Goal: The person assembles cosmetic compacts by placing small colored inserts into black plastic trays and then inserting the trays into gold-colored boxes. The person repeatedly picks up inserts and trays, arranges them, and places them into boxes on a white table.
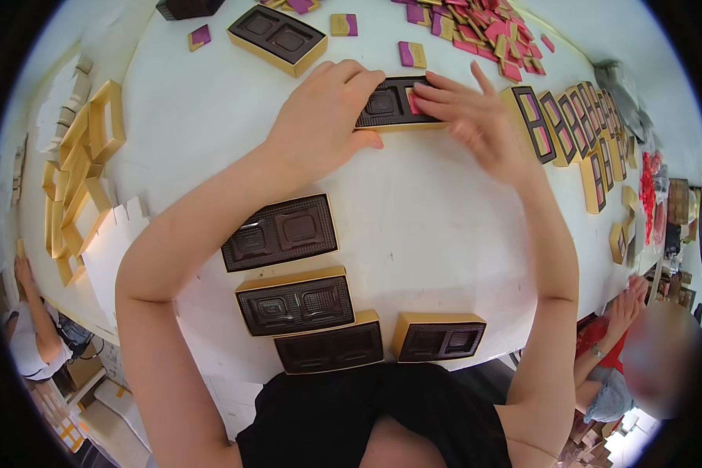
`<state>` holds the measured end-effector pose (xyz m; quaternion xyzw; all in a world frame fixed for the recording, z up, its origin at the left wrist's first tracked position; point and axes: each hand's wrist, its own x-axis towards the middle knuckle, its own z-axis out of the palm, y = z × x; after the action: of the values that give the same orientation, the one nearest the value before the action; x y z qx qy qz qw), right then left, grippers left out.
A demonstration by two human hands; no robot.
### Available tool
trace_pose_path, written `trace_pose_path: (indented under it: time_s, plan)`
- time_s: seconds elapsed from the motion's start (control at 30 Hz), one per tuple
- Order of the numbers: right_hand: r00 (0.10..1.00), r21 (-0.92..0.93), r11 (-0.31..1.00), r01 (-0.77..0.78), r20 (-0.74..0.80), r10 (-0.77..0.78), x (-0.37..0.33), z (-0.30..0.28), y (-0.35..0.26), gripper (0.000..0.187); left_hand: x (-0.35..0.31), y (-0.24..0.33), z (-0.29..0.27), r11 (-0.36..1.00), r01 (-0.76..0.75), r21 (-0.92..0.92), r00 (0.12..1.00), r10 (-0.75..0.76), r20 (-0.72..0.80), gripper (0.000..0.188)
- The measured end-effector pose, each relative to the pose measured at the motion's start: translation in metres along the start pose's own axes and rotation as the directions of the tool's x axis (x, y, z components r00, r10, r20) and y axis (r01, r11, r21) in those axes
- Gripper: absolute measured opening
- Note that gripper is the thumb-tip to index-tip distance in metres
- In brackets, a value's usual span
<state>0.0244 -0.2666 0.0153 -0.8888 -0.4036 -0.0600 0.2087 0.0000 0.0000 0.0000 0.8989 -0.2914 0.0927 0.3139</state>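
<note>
One gold two-compartment box (405,127) sits clasped in the left grip (320,107), seemingly for steadiness, while the loosely spread right grip (482,117) touches a pink packet (413,101) beneath its fingertips.

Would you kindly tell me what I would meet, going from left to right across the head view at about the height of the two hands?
Stacked gold frames → left hand → gold box with a dark tray → right hand → rows of dark-trayed gold boxes → red material.
</note>
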Motion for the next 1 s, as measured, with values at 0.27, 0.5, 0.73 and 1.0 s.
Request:
trace_pose_path:
  time_s: [0.27, 0.5, 0.73, 1.0]
  plan:
    - [0.989, 0.03, 0.994, -0.105, -0.104, 0.108, 0.063, 0.011, 0.045, 0.022, -0.002, -0.001, 0.002, 0.999, -0.04, -0.007, 0.999, 0.04, -0.027, 0.065]
    - [0.995, 0.232, 0.97, -0.066, -0.064, 0.083, 0.051, -0.011, 0.0, 0.008, -0.003, 0.001, 0.001, 1.0, -0.02, -0.015, 1.0, 0.02, -0.017, 0.065]
    - [0.974, 0.114, 0.972, -0.203, -0.076, 0.212, 0.022, -0.013, -0.019, 0.006, -0.002, 0.002, 0.0, 1.0, 0.009, -0.009, 1.0, -0.009, -0.01, 0.065]
    - [0.882, 0.392, 0.848, -0.357, -0.157, 0.444, 0.005, 0.002, -0.041, 0.017, -0.002, 0.017, -0.002, 0.996, -0.05, 0.079, 0.987, 0.061, -0.149, 0.067]
